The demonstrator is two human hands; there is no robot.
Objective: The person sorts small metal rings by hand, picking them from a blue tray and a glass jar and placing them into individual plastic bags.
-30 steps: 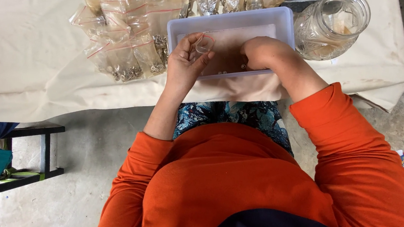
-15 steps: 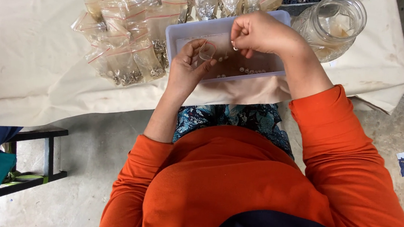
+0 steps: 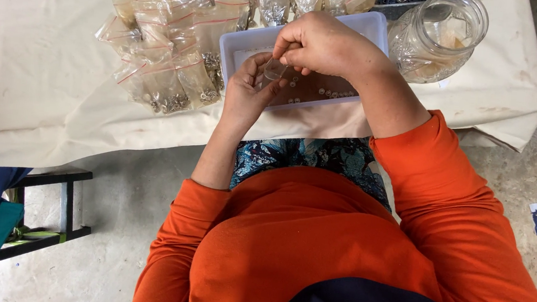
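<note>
Small clear bag [image 3: 274, 69], the thing being handled, sits in the left hand [image 3: 247, 94], pinched between its fingers [image 3: 260, 63] above the near edge of the white tray [image 3: 239, 41]. Nearest the camera come the orange sleeves, then a cream cloth hanging off the worktop [image 3: 44, 53]; a dark stool [image 3: 49, 216] stands on the floor at the left.

On the cloth to the left of the tray lies a heap of sealed clear packets [image 3: 173, 52] with small metal parts inside, touching the tray's left wall. More packets line the far side. A glass jar [image 3: 437, 33] stands just beside the tray's right end.

Small pale beads [image 3: 325, 92] lie scattered on the tray floor, below and to the right of the bag. The right hand [image 3: 326, 46] comes across from the right and covers much of the tray's middle; its fingers are pressed together at the bag's mouth, right against the left fingertips. What they grip there is too small to tell.
</note>
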